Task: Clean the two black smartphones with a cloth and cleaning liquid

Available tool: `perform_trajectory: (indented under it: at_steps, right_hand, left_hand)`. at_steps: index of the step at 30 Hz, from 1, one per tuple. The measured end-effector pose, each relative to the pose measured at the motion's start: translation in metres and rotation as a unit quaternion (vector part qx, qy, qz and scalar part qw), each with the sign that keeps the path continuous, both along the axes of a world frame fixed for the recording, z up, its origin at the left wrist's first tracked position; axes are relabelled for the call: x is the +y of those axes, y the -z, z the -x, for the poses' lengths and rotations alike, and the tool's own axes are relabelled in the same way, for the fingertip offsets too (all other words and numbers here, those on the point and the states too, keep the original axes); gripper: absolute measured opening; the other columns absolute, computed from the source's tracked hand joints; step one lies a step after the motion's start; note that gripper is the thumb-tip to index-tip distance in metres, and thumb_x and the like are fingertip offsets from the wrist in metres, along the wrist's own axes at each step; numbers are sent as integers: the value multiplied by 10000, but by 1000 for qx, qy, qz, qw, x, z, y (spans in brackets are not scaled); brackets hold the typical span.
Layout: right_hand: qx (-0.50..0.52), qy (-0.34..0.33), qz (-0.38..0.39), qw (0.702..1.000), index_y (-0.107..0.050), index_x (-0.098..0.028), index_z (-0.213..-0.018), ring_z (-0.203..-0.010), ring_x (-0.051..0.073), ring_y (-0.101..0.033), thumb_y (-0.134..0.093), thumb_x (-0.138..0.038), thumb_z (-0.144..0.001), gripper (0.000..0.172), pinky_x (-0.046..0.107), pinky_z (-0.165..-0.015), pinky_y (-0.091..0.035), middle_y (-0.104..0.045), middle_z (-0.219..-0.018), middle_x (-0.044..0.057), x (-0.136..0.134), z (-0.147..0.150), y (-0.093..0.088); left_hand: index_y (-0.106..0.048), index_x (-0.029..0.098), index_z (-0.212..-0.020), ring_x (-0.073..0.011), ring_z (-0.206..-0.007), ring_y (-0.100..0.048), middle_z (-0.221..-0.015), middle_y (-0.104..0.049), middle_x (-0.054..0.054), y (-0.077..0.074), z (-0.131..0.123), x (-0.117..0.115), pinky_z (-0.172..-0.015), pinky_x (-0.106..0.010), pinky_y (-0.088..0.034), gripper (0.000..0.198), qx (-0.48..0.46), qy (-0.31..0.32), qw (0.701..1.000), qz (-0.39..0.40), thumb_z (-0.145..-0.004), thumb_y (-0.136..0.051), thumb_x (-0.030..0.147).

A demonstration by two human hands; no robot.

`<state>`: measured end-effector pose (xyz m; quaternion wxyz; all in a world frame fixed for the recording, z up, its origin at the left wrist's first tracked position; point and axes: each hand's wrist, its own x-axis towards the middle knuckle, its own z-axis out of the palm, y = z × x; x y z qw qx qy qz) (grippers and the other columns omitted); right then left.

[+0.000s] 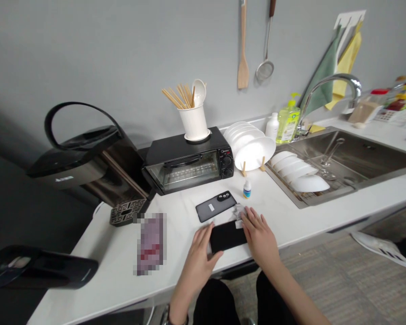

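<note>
A black smartphone (227, 236) lies screen up near the counter's front edge. My left hand (198, 253) holds its left end, fingers on the far side and thumb on the near side. At the phone's right end, my right hand (260, 232) presses its fingers onto a crumpled grey-white cloth (238, 211); part of the cloth is hidden under the fingers. Just behind the phone lies a dark phone case (214, 207) with camera cutouts and a small white label. A small white bottle with a blue label (246, 189) stands upright beyond my right hand.
Behind are a black toaster oven (189, 168) bearing a white utensil holder (193, 121), and a rack of white plates (251, 151). A sink (368, 153) with bowls is at right. A drink machine (98, 171) and a blurred purple item (151, 243) are at left.
</note>
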<state>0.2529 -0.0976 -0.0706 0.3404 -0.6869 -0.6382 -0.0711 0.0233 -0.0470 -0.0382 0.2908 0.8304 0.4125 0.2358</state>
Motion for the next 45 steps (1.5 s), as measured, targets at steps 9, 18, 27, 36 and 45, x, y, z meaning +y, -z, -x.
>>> perform_trajectory:
  at_steps: [9, 18, 27, 36, 45]
  right_hand:
    - [10, -147, 6, 989, -474, -104, -1557, -1443, 298, -520, -485, -165, -1022, 539, 540, -1190, -453, -546, -1539, 183, -16, 99, -21]
    - [-39, -84, 37, 995, -407, -212, -1606, -1458, 306, -501, -503, -252, -1065, 551, 580, -1178, -446, -506, -1585, 122, -37, 5, -10]
    - [6, -190, 62, 980, -511, -106, -1515, -1453, 293, -508, -532, -262, -1043, 498, 549, -1203, -434, -554, -1542, 155, -21, 88, -26]
    - [-42, -70, 67, 994, -478, -137, -1550, -1460, 320, -496, -451, -278, -1088, 485, 591, -1181, -436, -511, -1573, 153, -24, 3, -17]
    - [-5, -222, 95, 970, -526, -186, -1514, -1454, 246, -510, -488, -272, -1065, 459, 506, -1221, -418, -559, -1549, 88, -42, 63, -26]
  left_hand:
    - [-351, 260, -1614, -261, -1385, -530, -1509, -570, -119, 11, 2, -1, -1204, -514, -424, 819, -45, -14, 999, -27, -853, -491, -5]
    - [-357, 312, -1593, -299, -1320, -579, -1390, -648, -79, -1, -3, -5, -1151, -536, -466, 923, -45, -44, 998, -2, -797, -783, 122]
    - [-367, 271, -1599, -260, -1375, -556, -1499, -574, -111, 6, 1, -4, -1172, -472, -464, 895, -50, -47, 998, -13, -785, -581, -33]
    - [-347, 339, -1591, -281, -1335, -582, -1400, -647, -53, 0, -4, -4, -1177, -522, -440, 1001, -64, -62, 996, 18, -750, -834, 101]
    - [-351, 320, -1600, -269, -1326, -588, -1426, -612, -85, 3, -1, -5, -1156, -484, -466, 990, -58, -58, 996, 21, -748, -725, -18]
